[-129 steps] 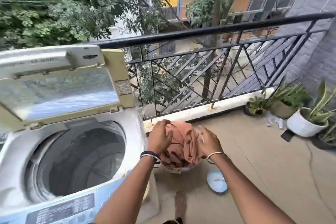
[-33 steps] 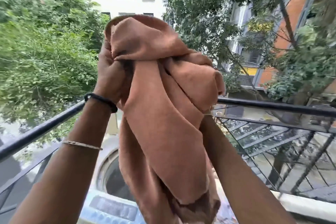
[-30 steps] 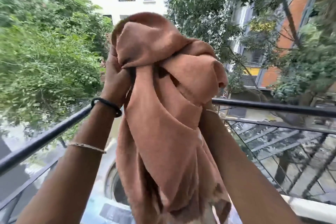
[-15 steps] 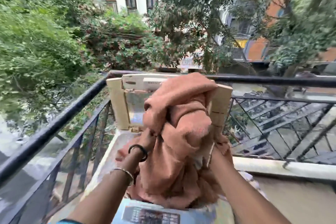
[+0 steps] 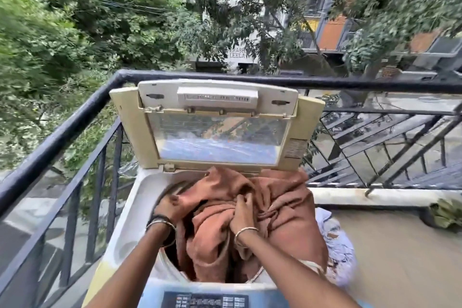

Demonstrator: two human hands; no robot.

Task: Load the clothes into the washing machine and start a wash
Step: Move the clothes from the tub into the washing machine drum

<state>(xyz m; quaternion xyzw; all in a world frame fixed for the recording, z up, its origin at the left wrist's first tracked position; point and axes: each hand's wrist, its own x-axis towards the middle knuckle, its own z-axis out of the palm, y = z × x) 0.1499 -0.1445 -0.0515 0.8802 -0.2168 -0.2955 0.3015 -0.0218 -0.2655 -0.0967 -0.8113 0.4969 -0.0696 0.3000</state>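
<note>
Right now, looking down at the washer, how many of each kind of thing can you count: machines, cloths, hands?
washing machine, lid up: 1
brown cloth, partly in the drum: 1
pale bundle, beside the machine: 1
hands: 2, left hand and right hand, both gripping the brown cloth
Total: 5

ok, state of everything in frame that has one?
lid: open, standing upright.
brown cloth: partly in the drum, right side hanging outside it.
left hand: grips the cloth at the drum's left.
right hand: grips a fold mid-cloth.
control panel: too blurred to tell on or off.
</note>
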